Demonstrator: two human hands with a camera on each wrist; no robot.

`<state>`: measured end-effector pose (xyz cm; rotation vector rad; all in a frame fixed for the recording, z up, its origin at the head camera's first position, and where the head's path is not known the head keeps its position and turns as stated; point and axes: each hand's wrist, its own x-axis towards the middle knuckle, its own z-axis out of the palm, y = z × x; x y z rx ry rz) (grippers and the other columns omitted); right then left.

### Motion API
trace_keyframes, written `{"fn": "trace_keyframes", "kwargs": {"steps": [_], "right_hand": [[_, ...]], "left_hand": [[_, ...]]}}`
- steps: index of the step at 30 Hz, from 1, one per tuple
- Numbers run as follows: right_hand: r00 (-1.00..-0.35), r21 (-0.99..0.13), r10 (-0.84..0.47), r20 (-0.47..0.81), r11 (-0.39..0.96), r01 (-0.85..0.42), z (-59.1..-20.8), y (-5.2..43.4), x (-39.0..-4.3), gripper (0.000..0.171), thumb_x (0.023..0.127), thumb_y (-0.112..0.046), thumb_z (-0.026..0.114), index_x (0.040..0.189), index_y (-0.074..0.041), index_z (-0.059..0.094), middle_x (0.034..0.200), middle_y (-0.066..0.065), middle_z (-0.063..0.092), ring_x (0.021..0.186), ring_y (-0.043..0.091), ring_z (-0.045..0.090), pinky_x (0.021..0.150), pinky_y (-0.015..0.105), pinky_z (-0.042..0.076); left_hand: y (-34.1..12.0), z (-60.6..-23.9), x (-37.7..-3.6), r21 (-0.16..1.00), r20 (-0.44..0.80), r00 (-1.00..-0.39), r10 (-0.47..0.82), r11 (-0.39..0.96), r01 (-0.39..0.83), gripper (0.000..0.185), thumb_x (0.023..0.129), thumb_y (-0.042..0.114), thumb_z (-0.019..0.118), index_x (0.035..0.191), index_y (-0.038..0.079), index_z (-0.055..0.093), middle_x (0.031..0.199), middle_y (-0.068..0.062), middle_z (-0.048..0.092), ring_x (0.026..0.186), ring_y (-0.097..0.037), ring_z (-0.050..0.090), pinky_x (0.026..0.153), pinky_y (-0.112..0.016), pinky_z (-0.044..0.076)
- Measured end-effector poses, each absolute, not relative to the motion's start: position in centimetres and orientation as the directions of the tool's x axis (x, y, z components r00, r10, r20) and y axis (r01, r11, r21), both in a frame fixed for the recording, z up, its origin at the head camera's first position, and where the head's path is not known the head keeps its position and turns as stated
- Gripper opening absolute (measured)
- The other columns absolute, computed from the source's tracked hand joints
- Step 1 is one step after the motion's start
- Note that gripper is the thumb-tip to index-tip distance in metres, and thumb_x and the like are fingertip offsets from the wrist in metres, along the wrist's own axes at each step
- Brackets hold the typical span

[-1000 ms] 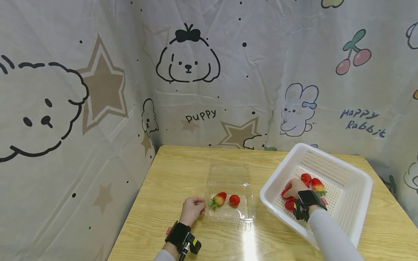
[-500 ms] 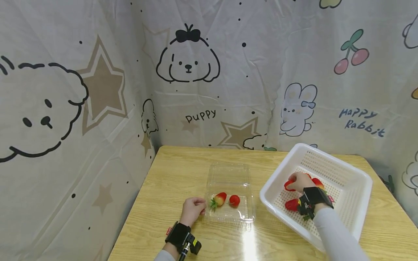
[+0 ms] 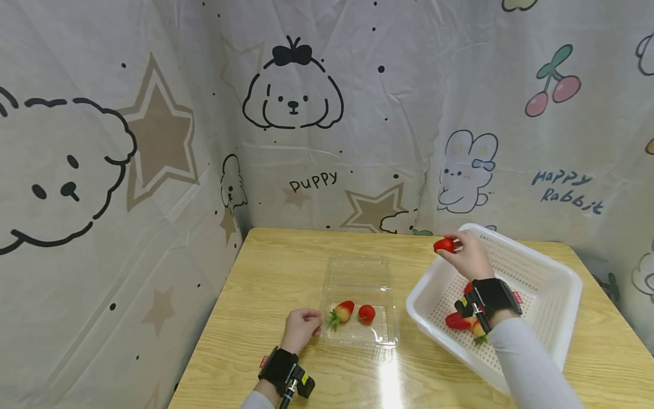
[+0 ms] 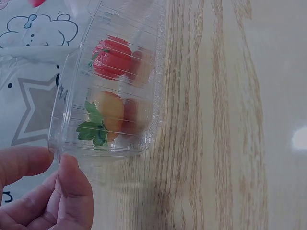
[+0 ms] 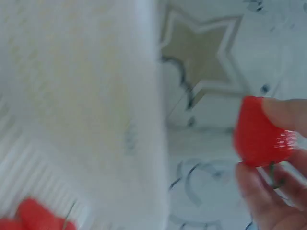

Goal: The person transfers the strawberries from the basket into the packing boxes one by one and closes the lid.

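My right hand [image 3: 467,255] pinches a red strawberry [image 3: 444,245] with a thin green stem, held above the left rim of the white basket [image 3: 572,284]. In the right wrist view, the thumb and fingertips sit around the strawberry [image 5: 261,132]. My left hand [image 3: 301,331] pinches the edge of a clear plastic clamshell box [image 3: 357,338]; the left wrist view has thumb and index finger at its corner. Inside the box lie a red-and-yellow strawberry [image 3: 342,312] with green leaves and a rounder red fruit [image 3: 366,314]. The box's lid [image 3: 357,272] lies folded back.
Several more strawberries [image 3: 458,321] lie in the basket, partly hidden by my right wrist. Box and basket stand on a wooden table [image 3: 276,261]. A printed curtain [image 3: 327,153] hangs behind and to the left of the table.
My right hand has lifted the red strawberry out from the basket floor, up and away toward its far left rim. The left hand and the box have stayed in place.
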<state>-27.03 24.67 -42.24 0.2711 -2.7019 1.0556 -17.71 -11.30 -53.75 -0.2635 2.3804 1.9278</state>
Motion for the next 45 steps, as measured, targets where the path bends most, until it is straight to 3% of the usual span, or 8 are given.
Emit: {"fn": "trace_keyframes", "kwargs": {"steps": [8,19,26,34,39,45], "right_hand": [[-0.82,-0.626,-0.221,0.527,0.552,-0.551,-41.2,19.8,-26.4,0.039,0.072,0.001,0.074,0.108,0.005,0.06,0.105,0.018,0.053,0.091,0.028,0.056,0.074,0.038,0.053],[-0.73,-0.588,-0.43,0.531,0.434,-0.683,-43.9,14.1,-25.5,0.035,0.071,-0.001,0.076,0.103,0.002,0.062,0.104,0.015,0.055,0.088,0.025,0.059,0.069,0.034,0.055],[-0.71,-0.579,-0.565,0.421,0.435,-0.689,-46.0,11.7,-24.9,0.035,0.073,-0.004,0.075,0.104,0.001,0.062,0.101,0.011,0.055,0.086,0.022,0.058,0.07,0.025,0.054],[-0.693,-0.549,-0.694,0.198,0.507,-0.665,-48.7,10.4,-24.2,0.032,0.071,-0.006,0.076,0.099,0.0,0.063,0.094,0.008,0.055,0.08,0.019,0.057,0.067,0.024,0.051],[-0.687,-0.541,-0.727,0.016,0.571,-0.617,-50.4,9.9,-24.1,0.028,0.069,-0.009,0.078,0.093,-0.003,0.065,0.089,0.003,0.056,0.076,0.014,0.053,0.065,0.021,0.047],[-0.673,-0.534,-0.737,-0.066,0.596,-0.6,-50.5,9.4,-23.4,0.024,0.065,-0.006,0.077,0.086,-0.004,0.065,0.081,0.002,0.054,0.071,0.015,0.051,0.061,0.021,0.043]], "left_hand": [[-11.3,-53.8,-17.8,0.963,-0.147,-0.985,-0.093,0.213,-0.164,0.019,0.081,-0.002,0.06,0.094,-0.016,0.061,0.069,-0.008,0.061,0.053,-0.008,0.056,0.051,-0.023,0.052],[-11.3,-53.8,-17.6,0.962,-0.152,-0.984,-0.092,0.216,-0.168,0.02,0.081,-0.002,0.061,0.094,-0.016,0.061,0.068,-0.006,0.061,0.053,-0.007,0.055,0.051,-0.023,0.052],[-11.4,-53.6,-17.5,0.964,-0.14,-0.986,-0.089,0.214,-0.156,0.02,0.081,-0.002,0.061,0.094,-0.017,0.061,0.068,-0.007,0.061,0.053,-0.006,0.055,0.05,-0.022,0.051],[-11.4,-53.6,-17.6,0.96,-0.148,-0.984,-0.095,0.224,-0.166,0.018,0.081,-0.002,0.061,0.093,-0.016,0.062,0.068,-0.006,0.061,0.053,-0.007,0.055,0.05,-0.022,0.051],[-11.4,-53.7,-17.7,0.96,-0.152,-0.983,-0.101,0.221,-0.171,0.019,0.081,-0.002,0.061,0.094,-0.015,0.062,0.069,-0.006,0.061,0.053,-0.008,0.056,0.051,-0.025,0.053],[-11.4,-53.6,-17.5,0.964,-0.151,-0.984,-0.095,0.207,-0.168,0.019,0.08,-0.002,0.061,0.093,-0.015,0.062,0.069,-0.007,0.061,0.053,-0.008,0.056,0.05,-0.024,0.052]]}}
